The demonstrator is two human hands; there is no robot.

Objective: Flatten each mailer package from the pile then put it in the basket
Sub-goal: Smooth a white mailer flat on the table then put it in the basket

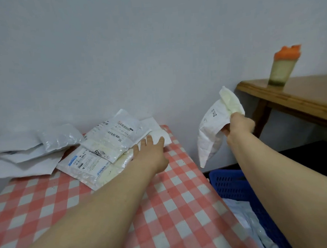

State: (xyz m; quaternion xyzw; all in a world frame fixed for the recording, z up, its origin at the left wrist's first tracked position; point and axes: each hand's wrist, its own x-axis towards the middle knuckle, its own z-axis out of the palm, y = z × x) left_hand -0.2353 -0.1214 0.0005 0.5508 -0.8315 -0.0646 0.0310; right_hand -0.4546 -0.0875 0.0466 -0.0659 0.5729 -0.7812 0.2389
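A pile of white and clear mailer packages (103,146) lies at the far end of the table with the red-and-white checked cloth (163,199). My left hand (151,153) rests flat with spread fingers on the pile's right edge, over a white mailer (160,136). My right hand (238,125) is raised off the table's right side and grips a crumpled white mailer (212,132) that hangs down in the air. Below it, on the floor, stands a blue basket (232,184) holding several pale mailers (249,223).
More grey mailers (24,150) spread over the table's far left. A wooden side table (299,95) stands at the right, carrying a cup with an orange top (282,66). A pale wall rises behind everything.
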